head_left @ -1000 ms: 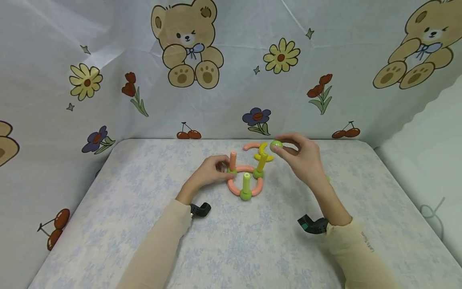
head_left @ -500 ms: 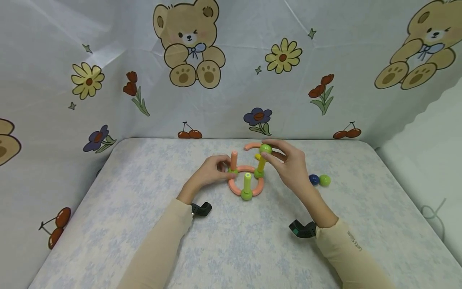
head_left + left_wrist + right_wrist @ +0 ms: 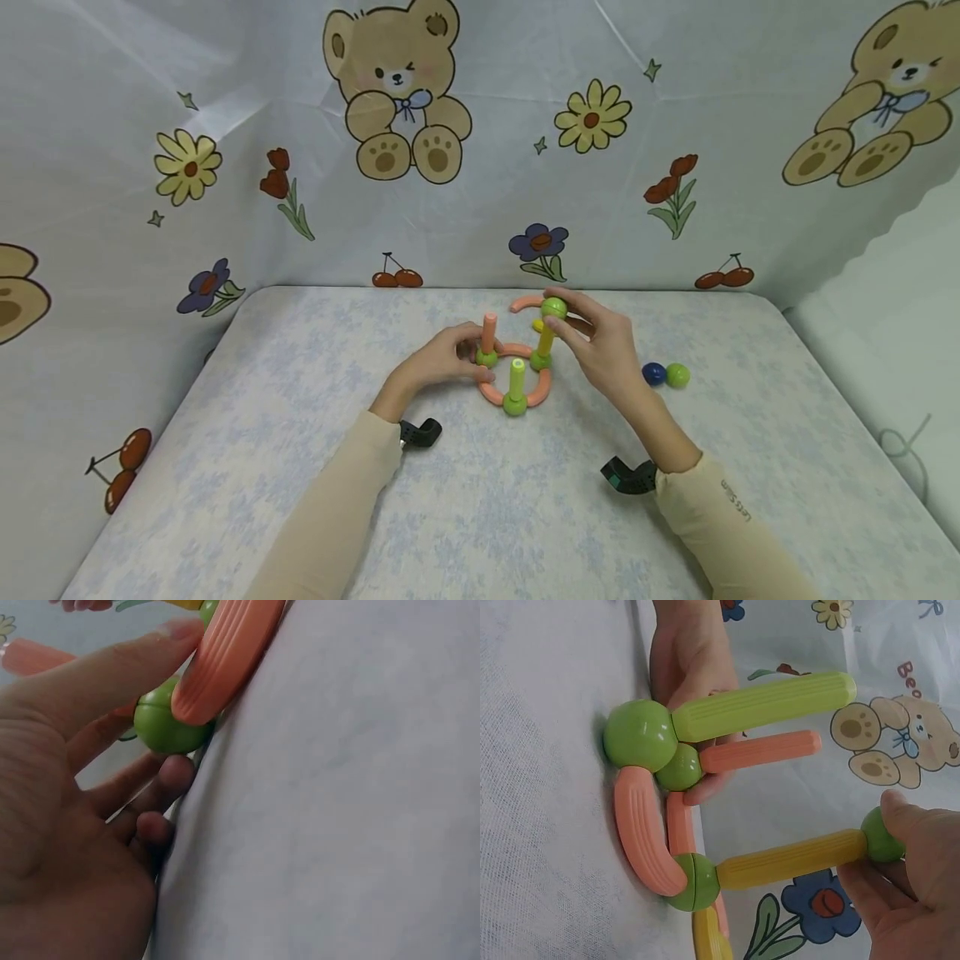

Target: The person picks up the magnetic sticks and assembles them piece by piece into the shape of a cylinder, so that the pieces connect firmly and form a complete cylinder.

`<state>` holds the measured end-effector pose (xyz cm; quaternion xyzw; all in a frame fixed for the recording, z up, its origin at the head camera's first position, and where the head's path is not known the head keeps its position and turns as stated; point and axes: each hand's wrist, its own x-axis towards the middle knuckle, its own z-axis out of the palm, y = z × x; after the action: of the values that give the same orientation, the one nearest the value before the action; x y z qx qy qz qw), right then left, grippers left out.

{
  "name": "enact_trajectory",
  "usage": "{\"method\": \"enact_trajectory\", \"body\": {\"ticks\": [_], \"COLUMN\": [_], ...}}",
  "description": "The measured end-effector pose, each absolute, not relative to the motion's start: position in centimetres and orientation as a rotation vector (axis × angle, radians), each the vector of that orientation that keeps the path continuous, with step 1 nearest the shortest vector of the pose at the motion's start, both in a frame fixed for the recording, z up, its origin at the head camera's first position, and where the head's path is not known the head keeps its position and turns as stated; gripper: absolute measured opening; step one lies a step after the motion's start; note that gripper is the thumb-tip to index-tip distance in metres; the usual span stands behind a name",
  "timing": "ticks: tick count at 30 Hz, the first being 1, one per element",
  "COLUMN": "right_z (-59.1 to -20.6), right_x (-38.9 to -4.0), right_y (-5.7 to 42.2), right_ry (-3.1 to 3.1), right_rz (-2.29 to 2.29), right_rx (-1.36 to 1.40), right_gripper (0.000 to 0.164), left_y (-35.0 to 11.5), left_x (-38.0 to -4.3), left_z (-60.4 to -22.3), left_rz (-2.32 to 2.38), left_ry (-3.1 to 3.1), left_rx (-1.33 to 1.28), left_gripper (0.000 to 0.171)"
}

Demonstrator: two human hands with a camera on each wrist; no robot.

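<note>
A toy frame of coral curved rods (image 3: 542, 385) and green balls lies on the table, with three straight rods standing up from it: coral (image 3: 489, 332), light green (image 3: 517, 379) and yellow (image 3: 791, 859). My right hand (image 3: 607, 343) pinches a green ball (image 3: 555, 307) at the top end of the yellow rod, touching it. At the frame's left side, my left hand (image 3: 446, 360) steadies it. In the left wrist view, the thumb presses a coral curved rod (image 3: 225, 671) while the other fingers curl behind a green joint ball (image 3: 169, 724).
Behind the frame lie a loose coral curved rod (image 3: 525, 303) and a yellow piece (image 3: 537, 325), partly hidden by the right hand. A blue ball (image 3: 654, 374) and another green ball (image 3: 678, 375) rest to the right. A bear-printed cloth (image 3: 480, 225) hangs behind the table.
My right hand has brought the green ball leftward onto the yellow rod's top, uncovering the loose blue and green balls. My left thumb has shifted from the joint ball toward the curved rod.
</note>
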<state>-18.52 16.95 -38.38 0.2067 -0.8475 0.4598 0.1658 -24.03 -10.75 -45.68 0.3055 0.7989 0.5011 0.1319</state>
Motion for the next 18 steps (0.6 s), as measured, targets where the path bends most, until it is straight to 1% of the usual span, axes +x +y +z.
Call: {"method": "enact_trajectory", "body": {"ticks": [5, 9, 14, 18], "right_z": [-38.4, -38.0, -37.3, -36.2], "right_x": [-18.7, -18.8, -19.0, -19.3], "right_y": [17.4, 18.0, 19.7, 21.7], "right_ry": [-2.438, -2.467, -2.516, -2.686], "right_rz": [1.303, 1.285, 1.203, 1.069], "right_rx": [0.591, 0.532, 0.412, 0.314], "right_gripper": [0.047, 0.043, 0.042, 0.044], "left_y": [-11.4, -11.6, -11.8, -12.2], "left_x": [-24.0, -24.1, -24.1, -24.3], "left_z": [-45.2, -45.2, -45.3, -45.4], "left_rz": [1.382, 1.37, 1.403, 1.437], "left_ry": [2.292, 2.288, 2.292, 2.31], "left_rx": [0.91, 0.91, 0.894, 0.85], "left_gripper": [0.049, 0.051, 0.043, 0.043]}}
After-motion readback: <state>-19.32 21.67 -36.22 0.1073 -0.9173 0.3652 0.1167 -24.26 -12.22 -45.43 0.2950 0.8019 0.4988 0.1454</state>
